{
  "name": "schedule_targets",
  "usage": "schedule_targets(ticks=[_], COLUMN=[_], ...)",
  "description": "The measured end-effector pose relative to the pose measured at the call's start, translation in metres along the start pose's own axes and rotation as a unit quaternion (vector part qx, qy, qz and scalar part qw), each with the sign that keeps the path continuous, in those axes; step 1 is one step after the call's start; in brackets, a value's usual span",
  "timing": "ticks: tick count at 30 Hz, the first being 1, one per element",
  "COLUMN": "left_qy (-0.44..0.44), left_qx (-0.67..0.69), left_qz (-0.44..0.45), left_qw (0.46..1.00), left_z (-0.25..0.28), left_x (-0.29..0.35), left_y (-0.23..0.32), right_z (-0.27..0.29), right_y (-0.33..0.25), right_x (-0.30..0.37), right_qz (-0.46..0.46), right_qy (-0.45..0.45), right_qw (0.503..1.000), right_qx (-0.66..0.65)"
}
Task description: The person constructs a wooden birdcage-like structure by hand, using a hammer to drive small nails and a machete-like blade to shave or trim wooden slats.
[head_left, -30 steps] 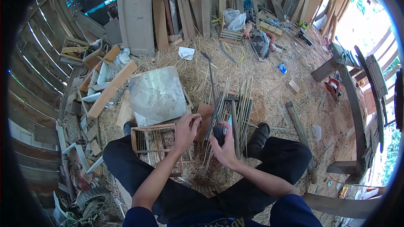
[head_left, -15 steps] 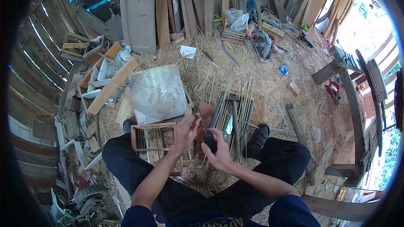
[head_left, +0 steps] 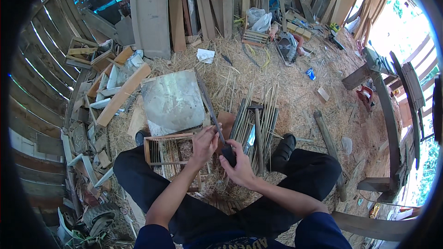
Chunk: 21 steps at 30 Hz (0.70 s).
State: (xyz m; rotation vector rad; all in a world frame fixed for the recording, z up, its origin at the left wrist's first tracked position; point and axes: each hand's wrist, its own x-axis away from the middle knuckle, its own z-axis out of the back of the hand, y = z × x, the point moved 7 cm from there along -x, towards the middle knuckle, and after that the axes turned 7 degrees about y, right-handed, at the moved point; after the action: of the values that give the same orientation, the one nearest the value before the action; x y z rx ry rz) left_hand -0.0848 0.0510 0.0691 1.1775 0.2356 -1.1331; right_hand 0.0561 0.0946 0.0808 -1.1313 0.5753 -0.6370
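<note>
My right hand (head_left: 241,168) is wrapped round the black handle of a machete (head_left: 209,103), whose long, dark, narrow blade points away and slightly left. Close to the handle, the fingers of my left hand (head_left: 204,144) are pinched at the blade; the fingertips are partly hidden. Under my left forearm lies a wooden frame with thin bars (head_left: 168,163), like a small cage. Right of my hands, a bundle of thin bamboo strips (head_left: 270,120) rests on the ground. A hammer (head_left: 258,133) lies on the strips, beside a shiny blade-like object (head_left: 250,139).
A square pale board (head_left: 173,101) lies ahead on the left, near piled wood scraps (head_left: 122,94). A circular saw (head_left: 287,48) stands farther off, with a blue can (head_left: 310,74) nearer. To the right are a wooden pole (head_left: 330,152) and a heavy timber bench (head_left: 387,124).
The machete's blade has turned, so its flat side shows broader than before. Both hands stay in nearly the same place.
</note>
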Motion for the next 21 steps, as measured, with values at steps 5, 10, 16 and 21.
schedule_targets(ticks=[5,10,16,21], left_qy=[0.025,0.032,0.003,0.012], left_qx=[0.004,0.007,0.016,0.047], left_qz=[-0.018,-0.026,-0.012,0.01], left_qw=[1.0,0.999,1.0,0.999], left_z=[0.0025,0.0042,0.0003,0.001], left_x=[-0.0015,0.0016,0.0002,-0.001], left_y=[0.0039,0.0017,0.0016,-0.0002], right_z=[0.0008,-0.0002,0.0006,-0.0003], right_y=[0.0027,-0.0008,-0.0004,-0.0013], right_x=[-0.0013,-0.0002,0.0012,0.0002], right_qz=[0.0,-0.015,-0.003,-0.037], right_qy=[0.015,-0.004,0.008,-0.024], right_qw=[1.0,1.0,1.0,0.999], right_qx=[0.001,0.011,0.015,-0.012])
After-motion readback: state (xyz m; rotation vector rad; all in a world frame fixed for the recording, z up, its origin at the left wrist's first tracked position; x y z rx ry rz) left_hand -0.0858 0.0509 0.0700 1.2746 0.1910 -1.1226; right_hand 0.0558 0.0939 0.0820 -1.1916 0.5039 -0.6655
